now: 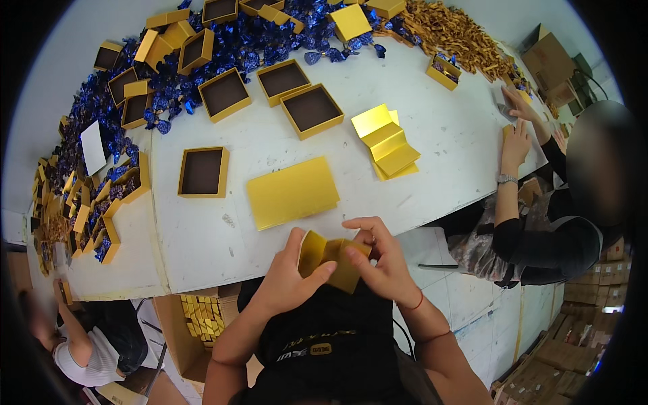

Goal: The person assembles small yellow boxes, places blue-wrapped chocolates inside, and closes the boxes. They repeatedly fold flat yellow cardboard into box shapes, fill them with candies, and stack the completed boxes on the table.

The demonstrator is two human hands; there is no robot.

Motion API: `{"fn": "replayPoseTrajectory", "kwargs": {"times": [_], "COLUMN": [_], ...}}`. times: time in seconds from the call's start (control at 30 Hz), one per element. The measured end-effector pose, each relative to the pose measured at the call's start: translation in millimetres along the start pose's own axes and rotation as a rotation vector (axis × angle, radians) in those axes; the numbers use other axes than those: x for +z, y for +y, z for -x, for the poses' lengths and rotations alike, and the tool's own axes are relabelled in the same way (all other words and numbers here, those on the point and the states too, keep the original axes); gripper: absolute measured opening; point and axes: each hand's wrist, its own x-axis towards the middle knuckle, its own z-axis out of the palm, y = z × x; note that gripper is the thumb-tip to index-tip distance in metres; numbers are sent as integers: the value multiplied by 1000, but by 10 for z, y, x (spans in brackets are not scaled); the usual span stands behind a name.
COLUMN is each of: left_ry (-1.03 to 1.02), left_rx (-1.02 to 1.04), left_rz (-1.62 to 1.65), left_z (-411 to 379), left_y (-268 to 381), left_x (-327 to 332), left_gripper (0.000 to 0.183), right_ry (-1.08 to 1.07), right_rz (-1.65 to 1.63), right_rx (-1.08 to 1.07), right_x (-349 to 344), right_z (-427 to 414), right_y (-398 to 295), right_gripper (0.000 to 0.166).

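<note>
Near the table's front edge, my left hand (298, 278) and my right hand (382, 263) hold a creased gold card sheet (334, 258) between them, its panels bent at angles. Just beyond my hands lies a flat gold card (293, 192). Several folded gold card pieces (387, 144) are stacked to its right. An open gold box with a dark inside (203, 172) stands to the left of the flat card. Farther back are more such boxes, among them one (312, 110) touching another (283, 82), and one (225, 94) apart.
Blue foil-wrapped pieces (243, 45) heap along the far side with boxes among them. Brown crinkled paper shreds (455, 35) lie at the far right, near a small filled box (444, 72). Co-workers sit at the right (547, 228) and lower left (86, 349). A carton (177, 344) stands below the table.
</note>
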Motion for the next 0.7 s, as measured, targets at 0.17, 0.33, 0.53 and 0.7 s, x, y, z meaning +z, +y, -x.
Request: {"fn": "replayPoseTrajectory", "kwargs": {"times": [0.17, 0.33, 0.53, 0.7], "left_ry": [250, 216, 165, 181], "left_rx": [249, 354, 236, 355], "left_rz": [-593, -1034, -791, -808], "left_z": [-280, -570, -542, -455], "left_y": [223, 28, 94, 143], "left_x": [-275, -568, -599, -580], "left_gripper": [85, 86, 85, 89], "right_ry": [489, 556, 803, 358], "right_rz": [-130, 81, 760, 381], "right_rx": [-12, -23, -330, -329], "right_x": [-581, -1073, -789, -416], "right_z": [-546, -1021, -783, -657], "right_y": [76, 424, 297, 197], "right_gripper": [20, 31, 47, 50]}}
